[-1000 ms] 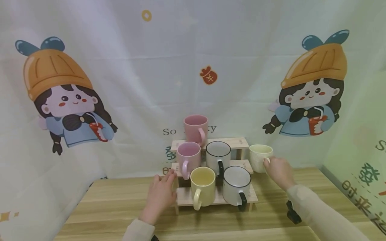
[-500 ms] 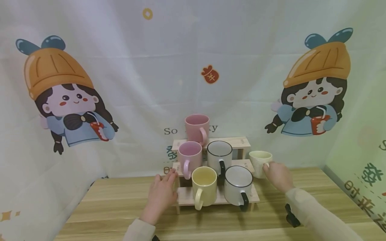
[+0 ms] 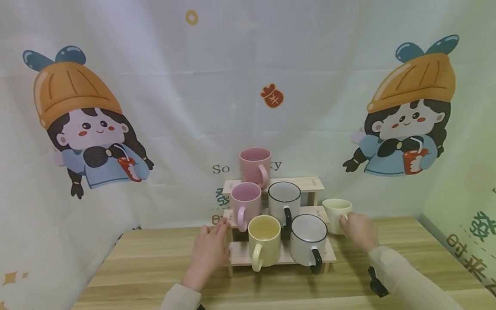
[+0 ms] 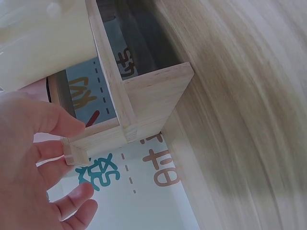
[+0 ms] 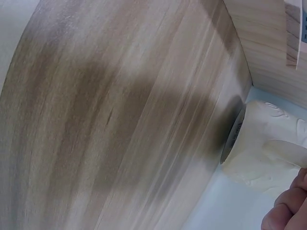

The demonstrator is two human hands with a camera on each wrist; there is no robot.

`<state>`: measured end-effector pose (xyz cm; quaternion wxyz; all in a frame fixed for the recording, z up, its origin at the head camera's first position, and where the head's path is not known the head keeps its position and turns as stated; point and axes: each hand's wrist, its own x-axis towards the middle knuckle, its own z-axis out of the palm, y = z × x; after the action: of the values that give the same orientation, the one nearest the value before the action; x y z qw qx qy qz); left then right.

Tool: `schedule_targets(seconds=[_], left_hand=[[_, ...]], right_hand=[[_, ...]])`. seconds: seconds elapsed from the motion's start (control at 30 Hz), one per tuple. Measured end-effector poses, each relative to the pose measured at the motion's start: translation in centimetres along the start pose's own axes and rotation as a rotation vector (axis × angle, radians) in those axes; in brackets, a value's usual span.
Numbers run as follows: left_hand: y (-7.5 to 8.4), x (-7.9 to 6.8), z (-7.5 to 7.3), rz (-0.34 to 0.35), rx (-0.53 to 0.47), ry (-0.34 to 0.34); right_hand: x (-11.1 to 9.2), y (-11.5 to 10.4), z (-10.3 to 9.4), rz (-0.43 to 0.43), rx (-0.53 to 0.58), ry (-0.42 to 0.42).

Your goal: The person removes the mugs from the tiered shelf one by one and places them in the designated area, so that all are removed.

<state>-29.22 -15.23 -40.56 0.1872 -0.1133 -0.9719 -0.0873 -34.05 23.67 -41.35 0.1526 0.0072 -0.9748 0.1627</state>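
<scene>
A cream mug [image 3: 336,215] with a raised pattern hangs right of the wooden shelf stand [image 3: 317,184]. My right hand [image 3: 361,232] pinches it by the handle. In the right wrist view, part of the mug's base [image 5: 234,135] shows, slightly off the tabletop. My left hand [image 3: 209,250] holds the left end of the stand's middle shelf; in the left wrist view, its thumb [image 4: 67,123] and fingers lie on either side of the board end. The stand bears a pink mug [image 3: 252,165], a lilac mug [image 3: 246,202], a yellow mug [image 3: 265,247] and two white mugs [image 3: 308,241] with black rims and handles.
The wood-grain table [image 3: 155,258] spreads around the stand. A printed white cloth [image 3: 186,107] hangs behind it and at both sides. A black object [image 3: 376,284] shows beneath the right sleeve.
My right hand has lowered the cream mug beside the stand and brought it slightly nearer to me. The left hand has stayed at the shelf end. The view has shifted slightly.
</scene>
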Motion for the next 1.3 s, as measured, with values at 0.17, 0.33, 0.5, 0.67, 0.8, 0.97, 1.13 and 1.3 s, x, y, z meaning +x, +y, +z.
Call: schedule_targets(seconds=[0.17, 0.33, 0.5, 0.67, 0.8, 0.97, 1.13, 1.3], left_hand=[[0.1, 0.1, 0.0, 0.006, 0.007, 0.009], [0.3, -0.1, -0.1, 0.003, 0.018, -0.004], [0.2, -0.2, 0.0, -0.001, 0.024, -0.003], [0.1, -0.1, 0.1, 0.005, 0.031, -0.001], [0.1, -0.1, 0.1, 0.01, 0.035, 0.006], [0.2, -0.1, -0.1, 0.022, 0.035, 0.036], [0.3, -0.1, -0.2, 0.022, 0.027, 0.032], [0.4, -0.3, 0.0, 0.009, 0.02, 0.01]], right_hand=[[-0.1, -0.1, -0.2, 0.009, -0.021, -0.03], [-0.4, -0.2, 0.1, 0.009, -0.022, -0.069], [-0.7, -0.2, 0.6, -0.003, -0.015, -0.076], [-1.0, 0.3, 1.3, 0.006, 0.004, -0.081], [-1.1, 0.6, 1.6, 0.029, 0.03, -0.116], [-1.0, 0.6, 1.5, 0.028, 0.046, -0.108], [-1.1, 0.8, 1.2, 0.032, 0.054, -0.123], [-1.2, 1.1, 1.0, 0.035, 0.036, -0.118]])
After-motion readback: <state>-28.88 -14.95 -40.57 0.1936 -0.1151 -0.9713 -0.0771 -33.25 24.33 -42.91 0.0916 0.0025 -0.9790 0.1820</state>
